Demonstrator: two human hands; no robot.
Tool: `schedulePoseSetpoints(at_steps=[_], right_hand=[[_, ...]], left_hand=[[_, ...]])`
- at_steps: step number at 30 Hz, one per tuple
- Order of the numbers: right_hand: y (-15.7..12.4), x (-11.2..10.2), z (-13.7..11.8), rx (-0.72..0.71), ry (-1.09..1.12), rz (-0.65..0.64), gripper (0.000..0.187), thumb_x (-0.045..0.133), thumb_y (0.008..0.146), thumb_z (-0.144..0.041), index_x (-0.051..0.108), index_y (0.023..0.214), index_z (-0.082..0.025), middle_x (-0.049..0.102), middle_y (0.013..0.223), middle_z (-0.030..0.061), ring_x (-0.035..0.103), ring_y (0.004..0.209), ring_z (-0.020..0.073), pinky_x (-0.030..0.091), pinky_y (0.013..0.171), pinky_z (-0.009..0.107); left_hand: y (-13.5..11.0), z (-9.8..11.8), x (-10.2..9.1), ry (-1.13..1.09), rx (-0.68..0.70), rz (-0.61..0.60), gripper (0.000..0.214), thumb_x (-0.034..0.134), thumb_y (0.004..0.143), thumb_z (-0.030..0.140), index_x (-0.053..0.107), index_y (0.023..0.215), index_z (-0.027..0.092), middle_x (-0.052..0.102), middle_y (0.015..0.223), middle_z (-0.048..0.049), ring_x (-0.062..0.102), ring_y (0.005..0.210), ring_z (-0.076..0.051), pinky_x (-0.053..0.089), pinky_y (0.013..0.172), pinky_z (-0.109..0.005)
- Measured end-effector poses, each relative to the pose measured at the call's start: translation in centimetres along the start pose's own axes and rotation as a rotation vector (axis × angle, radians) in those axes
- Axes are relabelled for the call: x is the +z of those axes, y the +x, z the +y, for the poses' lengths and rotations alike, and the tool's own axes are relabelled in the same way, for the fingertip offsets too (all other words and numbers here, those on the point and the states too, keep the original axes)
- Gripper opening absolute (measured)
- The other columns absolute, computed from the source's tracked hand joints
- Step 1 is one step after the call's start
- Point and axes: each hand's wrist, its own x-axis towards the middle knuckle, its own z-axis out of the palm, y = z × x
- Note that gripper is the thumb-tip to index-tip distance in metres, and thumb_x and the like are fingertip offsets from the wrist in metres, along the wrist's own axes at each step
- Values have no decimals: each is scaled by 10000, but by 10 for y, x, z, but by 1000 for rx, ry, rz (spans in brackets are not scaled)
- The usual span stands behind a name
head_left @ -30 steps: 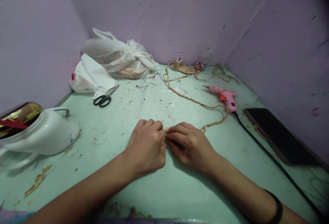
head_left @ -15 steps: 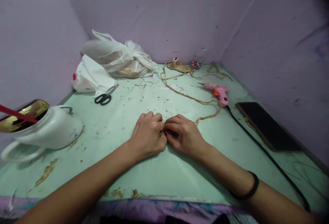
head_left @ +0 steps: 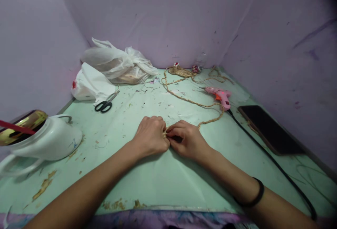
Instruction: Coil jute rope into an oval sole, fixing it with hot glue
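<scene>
My left hand [head_left: 151, 137] and my right hand [head_left: 187, 139] rest side by side on the green table [head_left: 163, 183], fingers curled and pinched together on the near end of a braided jute rope [head_left: 196, 103]. The rope end shows only as a small tuft between the fingertips. From my right hand the rope runs back and right past the pink glue gun [head_left: 219, 95] to a coiled jute piece [head_left: 179, 70] by the far wall. A black band circles my right wrist.
Black scissors [head_left: 104, 104] lie at the back left beside white plastic bags [head_left: 113, 68]. A white container [head_left: 43, 138] with gold inside sits at the left edge. A dark phone [head_left: 270, 128] lies right, and the glue gun's black cord [head_left: 273, 162] runs forward.
Both hands stay pinched on the rope end. The view has pulled back and shifted slightly, so more of my forearms and the table's near edge show.
</scene>
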Motion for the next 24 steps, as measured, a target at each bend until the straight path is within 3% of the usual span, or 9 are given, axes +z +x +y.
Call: schedulePoseSetpoints(at_steps=[6, 13, 15, 20, 24], right_hand=[[0, 2, 0, 16, -41, -35, 134, 590, 694, -72, 676, 709, -174, 709, 758, 53, 606, 751, 189, 494, 716, 314], [0, -8, -6, -29, -55, -61, 178, 592, 714, -46, 687, 783, -180, 715, 764, 40, 626, 749, 179, 497, 718, 297], [0, -21, -4, -51, -27, 12, 140, 634, 744, -128, 689, 860, -183, 723, 793, 47, 646, 754, 185, 509, 709, 302], [0, -49, 10, 86, -96, 429, 76, 614, 802, -215, 683, 828, -195, 737, 798, 55, 677, 742, 192, 524, 677, 310], [0, -53, 15, 92, -184, 482, 98, 590, 800, -194, 685, 776, -194, 728, 741, 44, 668, 692, 191, 518, 665, 324]], left_hand=[[5, -3, 2, -50, 31, 6, 52, 510, 589, 164, 476, 570, 199, 600, 655, -26, 535, 613, -178, 395, 629, -328], [-5, 0, 4, 65, 43, 50, 51, 504, 635, 167, 546, 660, 183, 627, 730, -59, 578, 772, -230, 400, 736, -364], [-8, 4, 5, 125, 24, 41, 67, 511, 649, 192, 566, 683, 174, 631, 751, -77, 582, 791, -245, 401, 760, -384], [-11, 15, 5, 203, -3, 46, 90, 499, 644, 183, 578, 682, 160, 620, 745, -94, 578, 775, -246, 407, 778, -390], [-11, 16, -6, 185, -50, 67, 131, 494, 652, 198, 600, 716, 154, 634, 774, -101, 581, 796, -257, 406, 800, -405]])
